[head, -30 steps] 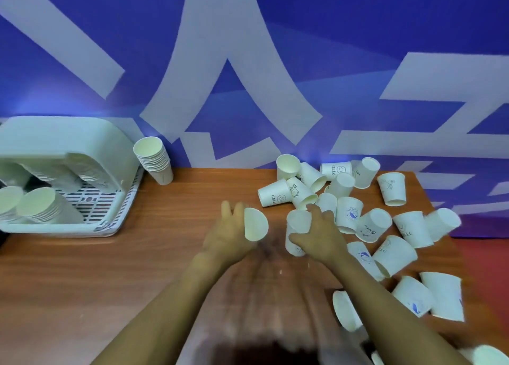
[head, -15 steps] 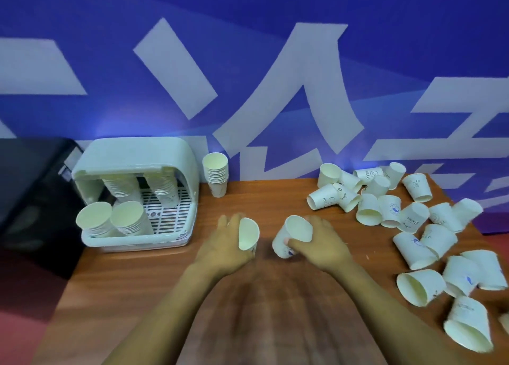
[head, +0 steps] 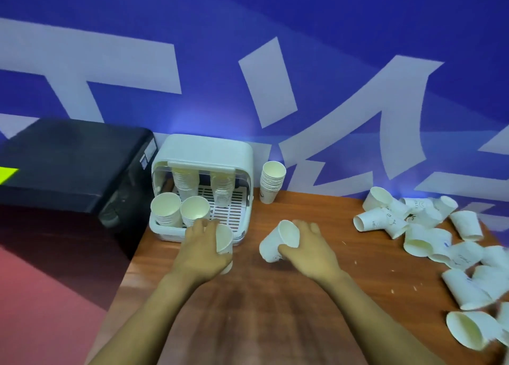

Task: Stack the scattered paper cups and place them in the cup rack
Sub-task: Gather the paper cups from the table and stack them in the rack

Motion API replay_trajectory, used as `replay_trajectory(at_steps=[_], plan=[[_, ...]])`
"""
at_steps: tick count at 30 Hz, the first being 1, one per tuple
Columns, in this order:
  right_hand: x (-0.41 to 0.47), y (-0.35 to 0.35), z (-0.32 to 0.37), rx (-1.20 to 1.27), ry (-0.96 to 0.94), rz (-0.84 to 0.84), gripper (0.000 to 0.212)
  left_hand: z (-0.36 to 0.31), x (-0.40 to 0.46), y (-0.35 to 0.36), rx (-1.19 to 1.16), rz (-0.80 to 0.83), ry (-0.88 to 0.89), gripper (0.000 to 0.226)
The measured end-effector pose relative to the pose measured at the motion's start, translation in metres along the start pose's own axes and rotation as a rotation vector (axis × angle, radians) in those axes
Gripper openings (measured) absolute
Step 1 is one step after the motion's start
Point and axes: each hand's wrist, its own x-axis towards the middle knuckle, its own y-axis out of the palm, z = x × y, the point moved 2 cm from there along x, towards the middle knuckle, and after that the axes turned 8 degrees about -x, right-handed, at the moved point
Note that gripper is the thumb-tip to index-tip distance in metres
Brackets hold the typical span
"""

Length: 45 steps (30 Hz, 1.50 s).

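A blue wall with large white lettering is seen behind a wooden table. A black box is set off the table's left edge. At the table's far left corner a white cup rack is placed, lid raised, with four stacks of paper cups held inside. A separate upright stack of cups is stood just right of the rack, against the wall. Loose paper cups are scattered on their sides across the table's right part. The left hand is curled round one paper cup, held just in front of the rack. The right hand is wrapped round a second cup, tilted mouth-up toward the left hand, the two cups apart.
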Motion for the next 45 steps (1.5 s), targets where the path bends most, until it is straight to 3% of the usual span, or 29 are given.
replay_trajectory(at_steps=[9,18,23,35,41,45], plan=[[0.022,0.03,0.063,0.002,-0.115,0.109,0.063,0.04,0.01,-0.064,-0.016,-0.162,-0.031,0.082],[0.049,0.046,0.158,0.047,-0.25,-0.102,0.077,0.077,0.053,-0.107,-0.039,-0.335,0.035,0.082],[0.071,0.06,0.179,-0.04,-0.233,-0.112,0.081,0.096,0.076,-0.103,0.012,-0.305,0.048,0.08],[0.099,0.108,0.17,-0.11,-0.21,0.139,0.087,0.132,0.104,-0.067,0.055,-0.027,-0.035,0.086],[0.095,0.101,0.161,-0.081,-0.234,0.146,0.085,0.123,0.1,-0.069,0.066,-0.04,-0.032,0.087],[0.083,0.087,0.145,-0.08,-0.229,0.126,0.078,0.096,0.081,-0.067,0.045,-0.083,0.069,0.086]])
